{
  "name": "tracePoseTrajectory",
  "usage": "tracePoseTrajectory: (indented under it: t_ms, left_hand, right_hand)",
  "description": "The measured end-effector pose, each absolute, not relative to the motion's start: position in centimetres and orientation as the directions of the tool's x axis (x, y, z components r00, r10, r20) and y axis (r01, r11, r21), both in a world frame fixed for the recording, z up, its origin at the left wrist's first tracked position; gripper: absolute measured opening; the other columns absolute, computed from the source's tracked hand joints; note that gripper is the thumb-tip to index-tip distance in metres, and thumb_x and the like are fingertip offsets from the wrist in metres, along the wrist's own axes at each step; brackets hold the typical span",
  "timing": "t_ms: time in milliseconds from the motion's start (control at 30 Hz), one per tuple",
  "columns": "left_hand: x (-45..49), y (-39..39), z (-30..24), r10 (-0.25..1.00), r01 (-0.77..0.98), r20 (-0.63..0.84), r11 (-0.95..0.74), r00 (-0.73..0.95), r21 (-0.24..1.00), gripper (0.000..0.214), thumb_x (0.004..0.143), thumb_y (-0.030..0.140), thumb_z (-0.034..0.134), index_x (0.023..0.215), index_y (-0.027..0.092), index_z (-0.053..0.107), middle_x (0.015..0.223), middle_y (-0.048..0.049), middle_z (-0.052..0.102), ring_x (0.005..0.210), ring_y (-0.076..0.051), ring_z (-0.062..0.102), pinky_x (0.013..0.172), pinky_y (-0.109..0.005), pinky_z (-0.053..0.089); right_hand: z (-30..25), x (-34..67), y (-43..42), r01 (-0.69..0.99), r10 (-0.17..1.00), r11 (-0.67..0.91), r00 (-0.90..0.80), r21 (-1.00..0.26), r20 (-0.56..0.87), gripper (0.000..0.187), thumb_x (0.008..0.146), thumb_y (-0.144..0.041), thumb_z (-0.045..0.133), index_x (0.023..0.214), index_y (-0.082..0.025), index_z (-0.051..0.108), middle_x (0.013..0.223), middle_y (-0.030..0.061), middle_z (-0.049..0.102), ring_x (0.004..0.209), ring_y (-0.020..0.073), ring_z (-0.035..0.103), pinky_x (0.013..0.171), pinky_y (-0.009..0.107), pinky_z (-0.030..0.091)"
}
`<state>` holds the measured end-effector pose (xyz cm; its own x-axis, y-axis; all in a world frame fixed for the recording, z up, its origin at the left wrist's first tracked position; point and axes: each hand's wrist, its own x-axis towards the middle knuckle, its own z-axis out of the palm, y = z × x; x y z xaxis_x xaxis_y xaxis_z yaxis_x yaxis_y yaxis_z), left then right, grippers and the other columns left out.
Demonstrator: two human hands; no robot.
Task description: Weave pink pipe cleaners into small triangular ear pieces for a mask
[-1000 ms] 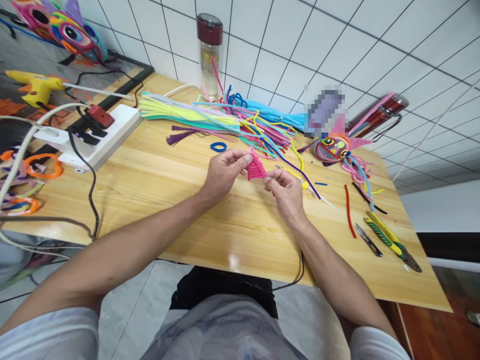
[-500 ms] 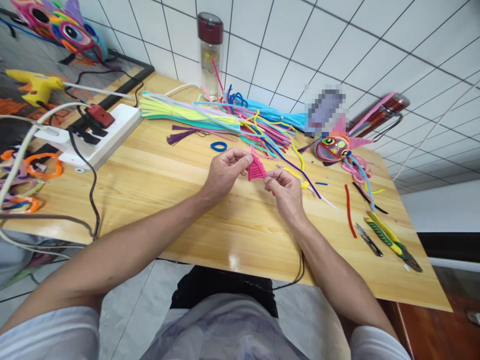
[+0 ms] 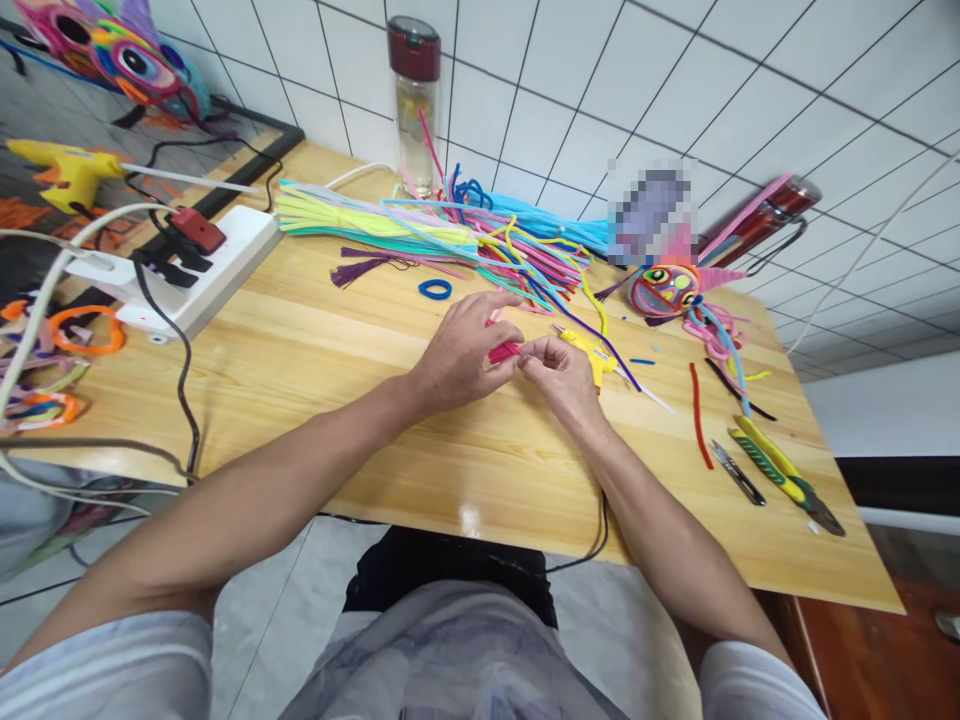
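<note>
Between my hands is a small pink piece [image 3: 503, 352] of coiled pipe cleaner, mostly covered by fingers. My left hand [image 3: 461, 350] is curled round its left side, with the fingers over the top. My right hand [image 3: 561, 372] pinches at the lower right corner of the piece. Just behind my right hand lies a yellow glue gun [image 3: 589, 352] with a white glue stick out of its back. A blue pipe-cleaner ring [image 3: 435, 289] rests on the table to the upper left of my left hand.
Bundles of coloured pipe cleaners [image 3: 375, 222] lie along the back, near a glass bottle [image 3: 415, 110]. At right are a decorated mask-like figure [image 3: 664, 287], thread snips [image 3: 739, 474] and yellow-green pliers [image 3: 786, 474]. A power strip [image 3: 217, 270] with cables and another yellow glue gun [image 3: 67, 172] are at left.
My left hand has shifted over the pink piece, so less of it shows. My right hand has moved slightly left, uncovering more of the glue gun behind it.
</note>
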<state>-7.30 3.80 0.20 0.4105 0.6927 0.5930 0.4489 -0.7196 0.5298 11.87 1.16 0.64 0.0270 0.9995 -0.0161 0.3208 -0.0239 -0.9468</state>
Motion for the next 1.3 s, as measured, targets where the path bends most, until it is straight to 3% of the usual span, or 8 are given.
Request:
tracePoseTrajectory:
  t_ms: [167, 333, 500, 700, 833, 1033, 1300]
  left_hand:
    - [-7.1, 3.8, -0.2, 0.681, 0.507, 0.552, -0.73, 0.481, 0.459, 0.007, 0.091, 0.017, 0.068, 0.096, 0.022, 0.071, 0.142, -0.0149, 0.07, 0.132, -0.032, 0.062, 0.112, -0.05, 0.046]
    - [-7.3, 4.0, -0.1, 0.677, 0.568, 0.529, -0.729, 0.512, 0.382, 0.009, 0.094, 0.019, 0.067, 0.101, 0.021, 0.073, 0.118, -0.0131, 0.074, 0.111, -0.029, 0.064, 0.094, -0.044, 0.046]
    - [-7.7, 4.4, 0.1, 0.666, 0.574, 0.461, -0.743, 0.586, 0.344, 0.013, 0.101, 0.023, 0.064, 0.095, 0.021, 0.075, 0.101, -0.01, 0.074, 0.102, -0.028, 0.061, 0.092, -0.043, 0.041]
    - [-7.8, 5.0, -0.3, 0.702, 0.568, 0.358, -0.71, 0.616, 0.416, 0.011, 0.097, 0.016, 0.065, 0.093, 0.02, 0.075, 0.096, -0.0082, 0.073, 0.103, -0.028, 0.062, 0.092, -0.041, 0.041]
    - [-7.8, 5.0, -0.3, 0.734, 0.573, 0.32, -0.672, 0.599, 0.469, 0.009, 0.097, 0.017, 0.066, 0.094, 0.02, 0.074, 0.096, -0.0076, 0.073, 0.102, -0.027, 0.063, 0.092, -0.04, 0.041]
    - [-7.7, 5.2, -0.4, 0.779, 0.566, 0.334, -0.619, 0.531, 0.545, 0.008, 0.097, 0.023, 0.07, 0.093, 0.021, 0.076, 0.095, -0.0068, 0.074, 0.098, -0.026, 0.064, 0.092, -0.041, 0.042]
    - [-7.7, 5.4, -0.7, 0.802, 0.505, 0.347, -0.582, 0.486, 0.638, 0.009, 0.093, 0.026, 0.074, 0.086, 0.022, 0.077, 0.087, -0.0049, 0.075, 0.09, -0.024, 0.065, 0.088, -0.039, 0.044]
  right_hand:
    - [0.5, 11.9, 1.2, 0.343, 1.0, -0.01, 0.029, -0.939, 0.0, 0.014, 0.069, -0.035, 0.068, 0.074, -0.022, 0.071, 0.063, -0.0036, 0.067, 0.056, 0.012, 0.051, 0.056, 0.027, 0.04]
    - [0.2, 12.1, 1.4, 0.367, 1.0, -0.006, 0.023, -0.93, 0.003, 0.016, 0.069, -0.037, 0.068, 0.074, -0.023, 0.072, 0.063, -0.0034, 0.067, 0.056, 0.0123, 0.052, 0.056, 0.027, 0.039]
    - [-0.3, 12.3, 1.5, 0.405, 1.0, -0.03, 0.008, -0.914, -0.03, 0.018, 0.07, -0.038, 0.069, 0.076, -0.022, 0.074, 0.063, -0.0036, 0.067, 0.055, 0.0119, 0.052, 0.055, 0.027, 0.037]
    - [-0.8, 12.5, 1.6, 0.46, 0.999, -0.017, -0.03, -0.888, -0.034, 0.013, 0.074, -0.033, 0.07, 0.08, -0.022, 0.073, 0.069, -0.0012, 0.074, 0.06, 0.0141, 0.061, 0.057, 0.027, 0.043]
    - [-0.8, 12.5, 1.3, 0.538, 0.994, 0.104, -0.041, -0.836, 0.098, 0.013, 0.079, -0.031, 0.07, 0.089, -0.023, 0.071, 0.073, -0.0013, 0.073, 0.066, 0.0164, 0.065, 0.066, 0.03, 0.05]
    - [-0.1, 12.5, 0.9, 0.711, 0.94, 0.302, -0.11, -0.635, 0.323, 0.003, 0.086, -0.025, 0.066, 0.085, -0.026, 0.068, 0.078, 0.0015, 0.07, 0.073, 0.0192, 0.062, 0.075, 0.034, 0.05]
    - [0.0, 12.5, 0.7, 0.748, 0.908, 0.374, -0.176, -0.548, 0.379, 0.009, 0.088, -0.019, 0.062, 0.083, -0.025, 0.068, 0.082, 0.0035, 0.07, 0.076, 0.02, 0.062, 0.077, 0.034, 0.049]
